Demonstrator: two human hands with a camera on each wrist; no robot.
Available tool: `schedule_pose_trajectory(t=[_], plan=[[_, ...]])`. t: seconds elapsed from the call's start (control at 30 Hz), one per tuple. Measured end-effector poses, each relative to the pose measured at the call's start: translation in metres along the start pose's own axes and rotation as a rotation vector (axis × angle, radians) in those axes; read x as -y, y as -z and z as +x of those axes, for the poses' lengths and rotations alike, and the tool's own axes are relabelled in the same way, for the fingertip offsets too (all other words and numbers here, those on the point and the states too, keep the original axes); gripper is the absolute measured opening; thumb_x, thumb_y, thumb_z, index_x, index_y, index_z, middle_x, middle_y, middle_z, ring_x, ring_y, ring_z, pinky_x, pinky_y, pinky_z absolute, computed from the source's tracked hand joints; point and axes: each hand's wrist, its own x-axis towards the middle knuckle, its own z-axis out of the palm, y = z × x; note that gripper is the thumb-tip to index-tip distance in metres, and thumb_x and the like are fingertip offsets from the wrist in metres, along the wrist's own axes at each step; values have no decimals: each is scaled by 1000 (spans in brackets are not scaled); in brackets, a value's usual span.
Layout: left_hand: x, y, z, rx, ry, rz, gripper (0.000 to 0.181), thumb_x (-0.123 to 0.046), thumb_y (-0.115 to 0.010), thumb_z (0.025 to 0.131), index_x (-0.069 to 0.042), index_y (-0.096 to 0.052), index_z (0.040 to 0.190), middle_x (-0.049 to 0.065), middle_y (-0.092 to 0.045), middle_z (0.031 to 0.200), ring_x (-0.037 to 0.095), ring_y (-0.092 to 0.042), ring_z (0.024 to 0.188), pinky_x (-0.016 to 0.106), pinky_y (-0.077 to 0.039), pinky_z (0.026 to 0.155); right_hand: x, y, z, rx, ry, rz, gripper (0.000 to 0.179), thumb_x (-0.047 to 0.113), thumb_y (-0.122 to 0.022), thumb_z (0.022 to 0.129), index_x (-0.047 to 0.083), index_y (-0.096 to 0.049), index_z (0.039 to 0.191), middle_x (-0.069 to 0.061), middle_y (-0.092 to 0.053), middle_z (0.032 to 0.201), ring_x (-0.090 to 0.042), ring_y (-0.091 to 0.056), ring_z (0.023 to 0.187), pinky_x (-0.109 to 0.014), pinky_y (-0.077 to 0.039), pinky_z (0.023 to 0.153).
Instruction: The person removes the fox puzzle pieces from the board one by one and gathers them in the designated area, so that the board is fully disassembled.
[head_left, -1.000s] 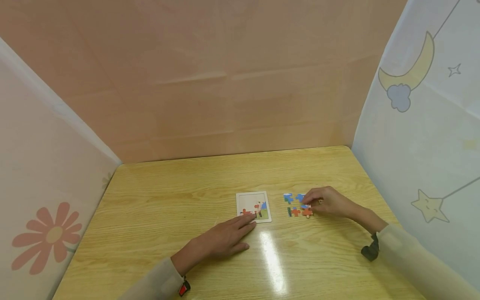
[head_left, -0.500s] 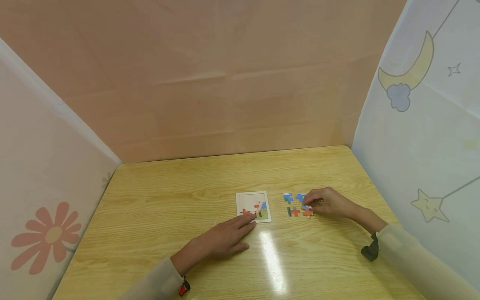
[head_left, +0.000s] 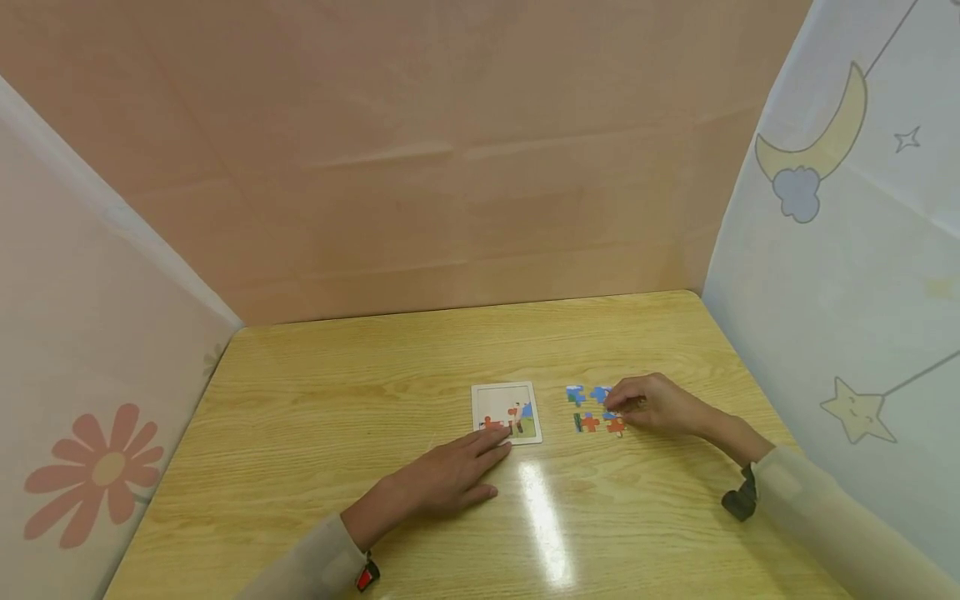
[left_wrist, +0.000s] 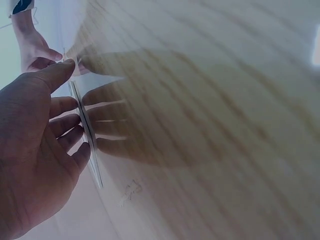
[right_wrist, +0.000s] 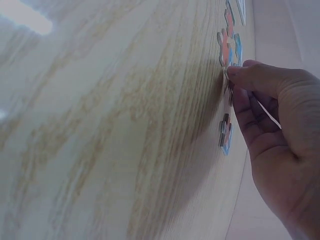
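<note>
A small jigsaw tray (head_left: 477,410) with a pale rim lies mid-table, with a few pieces fitted along its near and right parts. My left hand (head_left: 456,473) rests with extended fingers over its near left corner; the left wrist view shows those fingers along the tray's thin edge (left_wrist: 90,135). To the right of the tray lie several loose puzzle pieces: two blue ones (head_left: 575,395) at the back, red ones (head_left: 588,423) nearer. My right hand (head_left: 654,404) pinches thumb and fingers low at a puzzle piece (right_wrist: 230,94), which the fingers mostly hide.
Another puzzle piece (right_wrist: 226,135) lies on the table beneath my right palm. The wooden table (head_left: 337,367) carries a bright light reflection in front of the tray. A peach cloth wall (head_left: 465,208) stands behind, with pale printed cloth (head_left: 855,317) at both sides.
The left hand and the tray keep their places. My right fingertips have shifted only slightly at the loose pieces, and a small tan spot inside that hand has become less visible.
</note>
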Motion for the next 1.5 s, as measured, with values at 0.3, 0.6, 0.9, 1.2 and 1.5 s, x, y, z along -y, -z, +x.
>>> schedule_pose_trajectory(t=[0.3,0.6,0.9,1.2,1.5], plan=[[1,0,-1,3,7,4,67,-44,-45,114,-7,-30,167,9,-18,177,23,-20,163,38,-28,129,2,3,7,-31,16,-35,28,-14,-78,86,4,-79,109,-9,-77,108,-17,-75,87,-30,-65,73],[1,-2,2,-46,-12,-19,67,-44,-46,113,-7,-31,167,9,-20,177,26,-23,162,41,-31,129,10,2,22,-17,20,-37,27,-9,-80,88,0,-76,114,-11,-77,109,-27,-76,94,-37,-66,77],[-4,-4,9,-45,-27,3,70,-47,-46,113,-6,-30,167,11,-20,177,26,-22,162,40,-29,129,23,-9,47,0,69,-24,24,-7,-78,91,-2,-76,114,-14,-77,110,-26,-75,91,-38,-65,75],[-5,-6,13,-28,-13,-15,71,-49,-44,113,-8,-28,168,10,-17,177,25,-19,163,40,-28,130,35,-22,75,28,74,-32,24,-6,-76,93,-2,-75,117,-15,-76,113,-25,-73,95,-37,-64,78],[-8,-6,16,-20,-20,3,71,-49,-43,113,-7,-27,168,11,-17,177,25,-20,163,39,-29,129,41,-36,95,48,42,-11,23,-4,-72,97,-3,-74,120,-15,-75,118,-29,-74,101,-41,-64,85]])
